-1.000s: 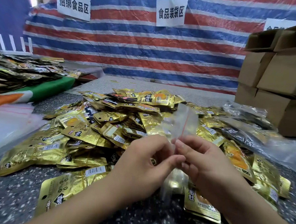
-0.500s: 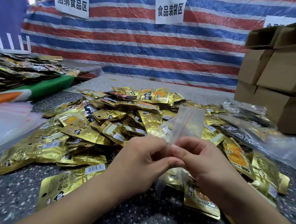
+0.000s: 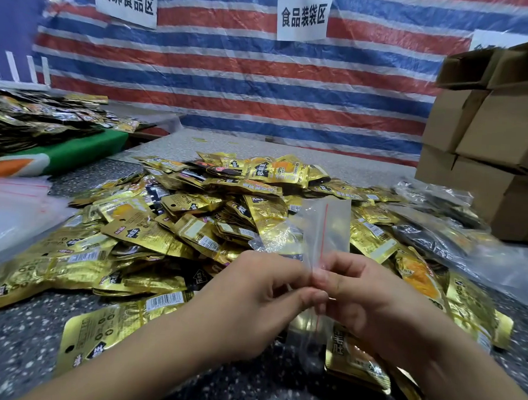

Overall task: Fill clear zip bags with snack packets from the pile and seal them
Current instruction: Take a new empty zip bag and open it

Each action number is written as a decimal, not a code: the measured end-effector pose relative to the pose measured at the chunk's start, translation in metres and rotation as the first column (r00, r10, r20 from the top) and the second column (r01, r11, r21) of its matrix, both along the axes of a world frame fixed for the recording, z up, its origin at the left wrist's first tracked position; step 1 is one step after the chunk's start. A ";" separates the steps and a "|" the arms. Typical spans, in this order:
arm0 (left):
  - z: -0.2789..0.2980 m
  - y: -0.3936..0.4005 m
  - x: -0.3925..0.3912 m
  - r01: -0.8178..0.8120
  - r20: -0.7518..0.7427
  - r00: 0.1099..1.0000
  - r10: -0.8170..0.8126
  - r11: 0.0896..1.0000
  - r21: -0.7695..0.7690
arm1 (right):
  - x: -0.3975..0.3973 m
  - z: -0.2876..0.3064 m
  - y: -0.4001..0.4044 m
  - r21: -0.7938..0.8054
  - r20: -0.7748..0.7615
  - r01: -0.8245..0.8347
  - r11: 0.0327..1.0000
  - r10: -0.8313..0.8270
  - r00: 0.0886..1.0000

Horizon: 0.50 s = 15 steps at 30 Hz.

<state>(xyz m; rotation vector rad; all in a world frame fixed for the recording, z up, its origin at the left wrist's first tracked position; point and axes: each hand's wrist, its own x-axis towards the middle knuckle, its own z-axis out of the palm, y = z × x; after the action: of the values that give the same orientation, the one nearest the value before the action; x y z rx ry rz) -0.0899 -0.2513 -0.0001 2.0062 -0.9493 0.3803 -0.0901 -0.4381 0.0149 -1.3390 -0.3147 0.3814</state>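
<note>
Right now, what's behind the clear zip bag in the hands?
Through the clear zip bag the pile of gold snack packets shows, blurred. The hands cover its middle.

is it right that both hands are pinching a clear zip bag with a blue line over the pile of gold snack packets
Not quite: the line on the clear zip bag is red, not blue, as the head view shows. The rest holds: the left hand and right hand both pinch it over the pile of gold snack packets.
</note>
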 end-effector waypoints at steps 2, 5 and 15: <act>0.000 0.000 0.000 0.007 -0.009 1.000 -0.007 1.000 0.000 | 0.001 0.000 0.001 -0.004 -0.002 0.009 1.000 -0.009 1.000; 0.001 0.000 0.001 0.006 -0.060 0.998 -0.007 1.000 -0.013 | 0.002 0.001 0.003 -0.028 0.004 0.037 0.999 -0.037 0.999; 0.008 0.006 0.004 -0.083 -0.176 0.983 0.055 0.985 -0.154 | 0.004 0.012 -0.001 -0.021 0.037 0.195 0.981 -0.194 0.980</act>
<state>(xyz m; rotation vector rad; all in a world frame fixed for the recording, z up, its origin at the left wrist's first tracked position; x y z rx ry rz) -0.0861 -0.2454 0.0082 1.8937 -0.7206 0.3068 -0.0859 -0.4394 0.0273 -1.3879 -0.2058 0.1987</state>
